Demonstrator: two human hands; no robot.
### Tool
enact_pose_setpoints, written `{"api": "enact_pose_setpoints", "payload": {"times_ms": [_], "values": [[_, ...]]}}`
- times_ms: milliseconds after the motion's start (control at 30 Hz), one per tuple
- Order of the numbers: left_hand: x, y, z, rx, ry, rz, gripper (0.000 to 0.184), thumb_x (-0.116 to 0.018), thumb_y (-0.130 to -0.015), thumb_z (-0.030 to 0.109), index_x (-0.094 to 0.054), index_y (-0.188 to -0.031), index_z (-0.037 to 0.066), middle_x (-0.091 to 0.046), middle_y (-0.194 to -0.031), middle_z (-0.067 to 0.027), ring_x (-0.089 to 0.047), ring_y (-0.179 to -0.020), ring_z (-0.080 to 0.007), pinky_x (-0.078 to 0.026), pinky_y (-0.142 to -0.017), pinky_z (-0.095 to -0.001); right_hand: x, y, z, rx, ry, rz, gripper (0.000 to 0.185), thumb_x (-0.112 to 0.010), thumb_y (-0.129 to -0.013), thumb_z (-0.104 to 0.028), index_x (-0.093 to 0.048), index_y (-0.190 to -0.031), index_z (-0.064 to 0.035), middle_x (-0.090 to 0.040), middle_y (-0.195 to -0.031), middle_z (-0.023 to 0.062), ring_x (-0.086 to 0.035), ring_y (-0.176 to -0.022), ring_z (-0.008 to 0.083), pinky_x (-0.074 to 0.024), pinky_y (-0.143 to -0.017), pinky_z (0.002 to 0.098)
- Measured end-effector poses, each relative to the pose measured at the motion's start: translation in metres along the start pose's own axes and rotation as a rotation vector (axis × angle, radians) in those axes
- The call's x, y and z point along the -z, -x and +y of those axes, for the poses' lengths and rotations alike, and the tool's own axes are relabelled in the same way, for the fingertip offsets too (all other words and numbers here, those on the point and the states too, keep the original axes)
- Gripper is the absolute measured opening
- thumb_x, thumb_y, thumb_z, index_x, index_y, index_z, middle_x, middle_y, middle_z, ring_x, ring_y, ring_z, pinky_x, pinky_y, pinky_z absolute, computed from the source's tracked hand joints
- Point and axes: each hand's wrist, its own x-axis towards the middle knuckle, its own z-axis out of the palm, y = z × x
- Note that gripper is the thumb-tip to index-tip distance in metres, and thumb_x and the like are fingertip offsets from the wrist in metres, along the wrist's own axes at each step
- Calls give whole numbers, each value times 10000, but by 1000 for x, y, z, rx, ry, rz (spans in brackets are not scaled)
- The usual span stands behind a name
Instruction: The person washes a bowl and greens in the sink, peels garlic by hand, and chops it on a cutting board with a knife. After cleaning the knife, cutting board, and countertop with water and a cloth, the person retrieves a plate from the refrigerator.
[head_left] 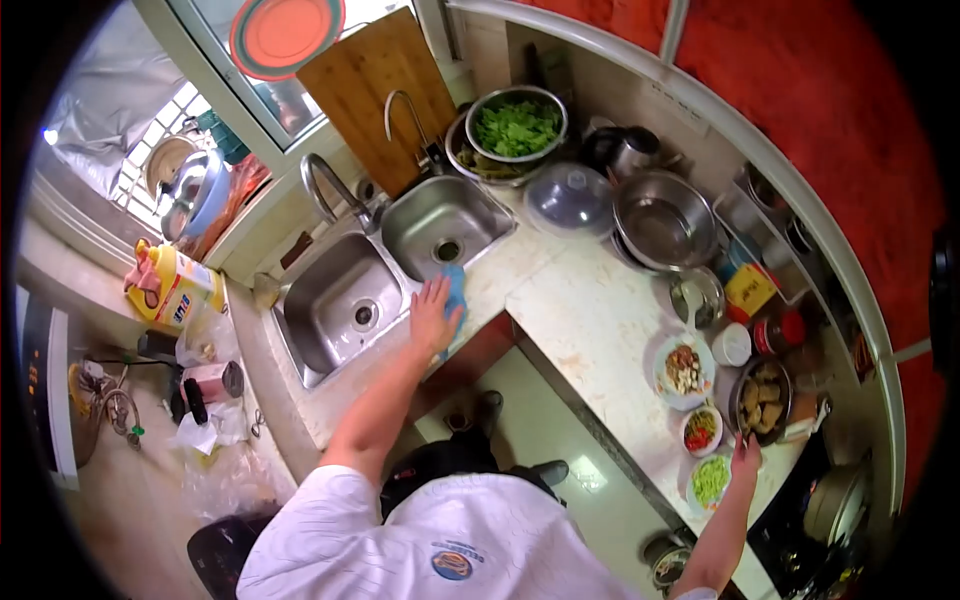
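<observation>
By the front edge of the sink, my left hand [433, 316] holds a blue cloth [457, 288] against the counter, its fingers laid over the cloth. Far to the right, my right hand [745, 456] grips the near rim of a dark metal bowl [762, 398] with brown chunks in it. Its thumb and the underside of the fingers are hard to make out. Beside that hand are a plate of chopped green vegetable [710, 482] and a small bowl of red and green pieces [701, 430]. A plate with chopped white and brown bits [684, 370] lies just behind.
A double steel sink [345, 300] with taps is at the left. Behind it leans a wooden cutting board [375, 90]. Leafy greens [517, 128] fill a metal bowl. A large steel pot [664, 218] and a clear-domed lid [570, 198] stand along the wall. A stove [800, 530] is at lower right.
</observation>
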Motion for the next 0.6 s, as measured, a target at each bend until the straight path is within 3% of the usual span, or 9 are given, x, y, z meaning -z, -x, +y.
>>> {"api": "enact_pose_setpoints", "payload": {"times_ms": [133, 267, 300, 333, 367, 400, 467, 500, 600], "values": [[-64, -25, -17, 99, -39, -43, 624, -519, -850, 318, -336, -1386, 56, -328, -1441, -139, -290, -1323, -349, -175, -1093, -518, 21, 44, -22, 5, 322, 85, 427, -648, -848, -279, -485, -1141, -15, -547, -1090, 143, -580, -922, 241, -523, -711, 319], [-64, -38, -1, -42, -1, -44, 557, -477, -860, 220, -352, -1377, 56, -347, -1433, -124, -279, -1334, -339, -188, -1095, -507, 11, 167, 20, 32, 513, -12, 252, -615, -842, -269, -531, -1000, -92, -578, -819, 92, -592, -764, 226, -497, -657, 310], [-58, -26, -15, -58, -27, -121, 538, -462, -855, 184, -366, -1370, 62, -349, -1433, -120, -282, -1335, -332, -193, -1094, -503, 60, 157, 40, 421, 1325, -307, 139, -583, -821, -185, -531, -920, -101, -548, -723, 65, -570, -670, 222, -489, -574, 315], [-49, -7, -35, -85, -52, -190, 524, -446, -849, 148, -381, -1363, 67, -350, -1433, -116, -286, -1336, -325, -198, -1092, -499, 23, 206, 54, -148, 716, -116, 99, -583, -766, -103, -505, -827, -112, -516, -698, 53, -524, -557, 216, -452, -461, 323], [-22, 14, -51, -30, -13, -207, 541, -447, -815, 83, -395, -1353, 64, -379, -1412, -134, -303, -1332, -326, -242, -1069, -491, 48, 221, 81, -174, 755, 5, 149, -584, -820, -130, -530, -929, -43, -584, -784, 95, -571, -477, 233, -474, -422, 312], [-6, 46, -79, -14, 82, -81, 536, -462, -777, 51, -448, -1313, 57, -443, -1357, -161, -378, -1283, -333, -287, -1036, -485, 95, 219, 105, -272, 683, -209, 115, -548, -760, -69, -447, -743, -121, -487, -653, 52, -479, -471, 204, -401, -389, 301], [7, 121, -149, 103, -96, 111, 459, -494, -723, 4, -557, -1177, 22, -572, -1197, -171, -521, -1126, -340, -369, -964, -465, 115, 285, 157, -215, 903, 33, 60, -513, -812, -88, -469, -781, -115, -521, -741, 77, -556, -534, 236, -460, -422, 380], [34, 141, -167, 115, -101, 191, 428, -530, -696, 1, -580, -1121, 8, -623, -1064, -160, -576, -1001, -344, -418, -876, -474, 148, 288, 175, -607, 596, 62, 104, -534, -832, -167, -520, -754, -100, -558, -784, 75, -600, -616, 241, -515, -537, 429], [71, 162, -203, 316, -194, 312, 241, -561, -755, 37, -608, -990, 4, -621, -830, -152, -591, -788, -348, -452, -757, -439, 188, 341, 225, -504, 1173, -100, 150, -559, -815, -207, -548, -730, -85, -588, -812, 63, -606, -633, 225, -519, -594, 412]]}}
